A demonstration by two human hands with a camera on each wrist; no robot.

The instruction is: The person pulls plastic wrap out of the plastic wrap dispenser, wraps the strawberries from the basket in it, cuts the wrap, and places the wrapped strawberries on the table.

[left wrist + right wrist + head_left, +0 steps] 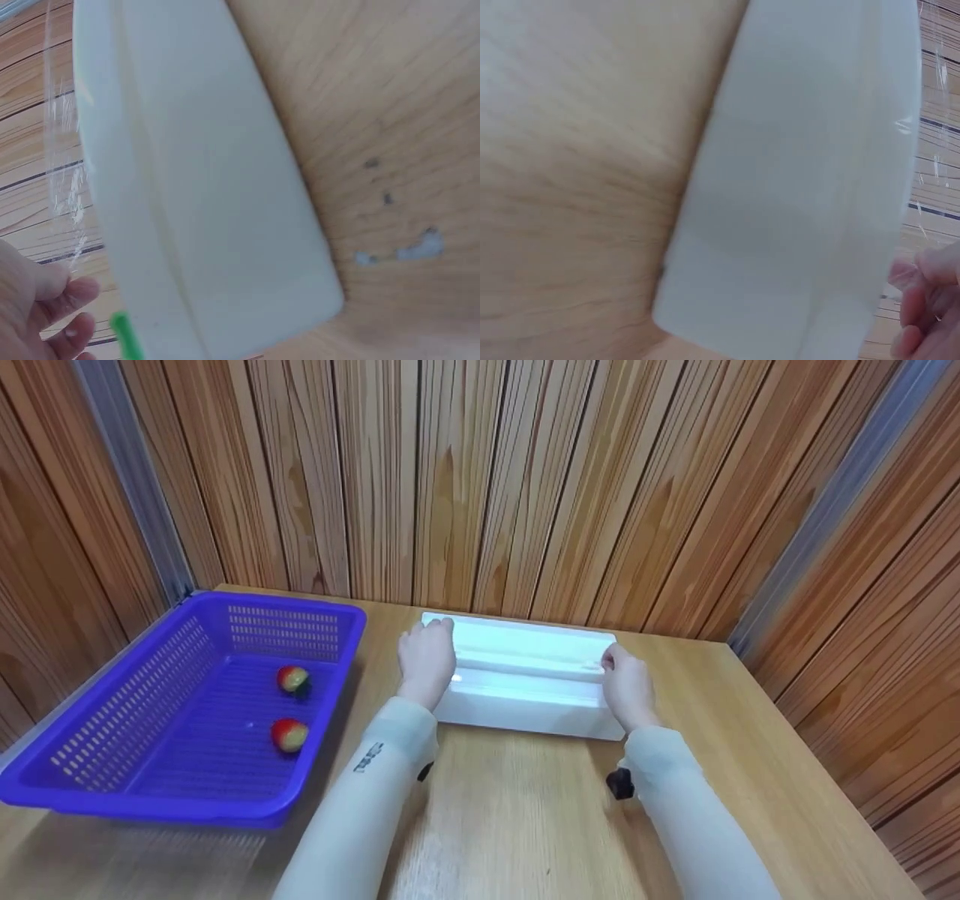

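A white cling film dispenser (pixel 529 716) lies lengthwise in front of me at the back of the table. My left hand (pixel 427 661) pinches one corner of a clear sheet of cling film (pixel 64 150) between thumb and fingers at the dispenser's left end. At the right end, my right hand (pixel 628 686) pinches the other side of the film. The sheet stretches between both hands, lifted off the dispenser in the wrist views. A small green part (pixel 126 336) shows at the dispenser's edge beside the left hand.
A purple plastic basket (pixel 225 808) stands on the left of the wooden table (pixel 517 810). Inside it lie two red and pale yellow strawberries, one nearer (pixel 289 735) and one farther (pixel 292 680). Wood-panelled walls (pixel 525 495) rise behind and at the sides.
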